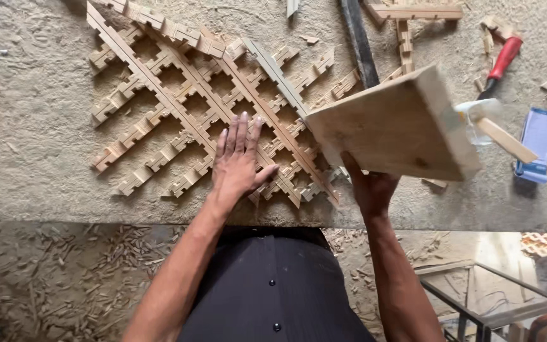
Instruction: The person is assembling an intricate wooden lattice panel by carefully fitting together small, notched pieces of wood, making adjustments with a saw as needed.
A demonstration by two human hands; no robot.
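Pale wood is everywhere: I see a lattice (204, 101) of notched strips lying diagonally across the dusty surface (39, 126). My left hand (238, 161) lies flat on its near edge, fingers straight and together, gripping nothing. My right hand (368, 187) holds a square wooden board (394, 126) from beneath, tilted above the lattice's right end. A red-handled tool (503, 60) and a blue box (536, 142) lie farther right.
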